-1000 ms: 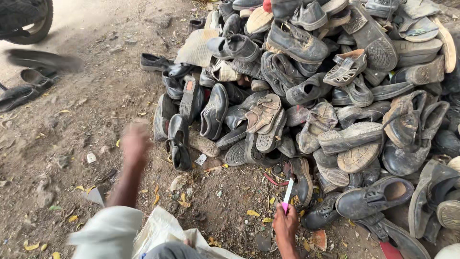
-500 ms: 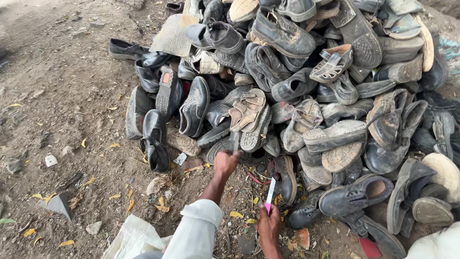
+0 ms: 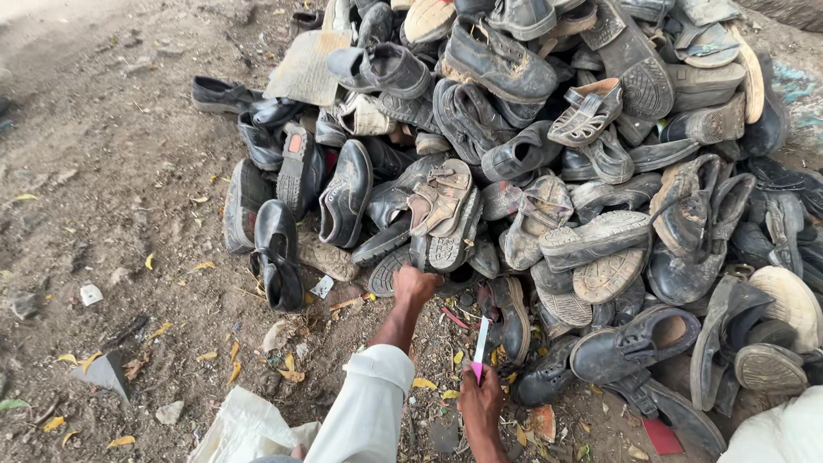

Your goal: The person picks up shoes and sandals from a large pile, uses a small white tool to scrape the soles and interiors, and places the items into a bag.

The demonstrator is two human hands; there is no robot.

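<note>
The left hand (image 3: pixel 415 285) closes on a dark shoe sole (image 3: pixel 393 271) at the near edge of the shoe pile (image 3: pixel 549 154), best pulled low and slowly, while the right hand (image 3: pixel 480 396) grips a small white-bladed knife (image 3: pixel 480 341) upright, kept clear.

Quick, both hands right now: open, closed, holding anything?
Left hand: closed, reaching into the shoe pile; what it grips cannot be told.
Right hand: closed on a small white and pink blade.
</note>
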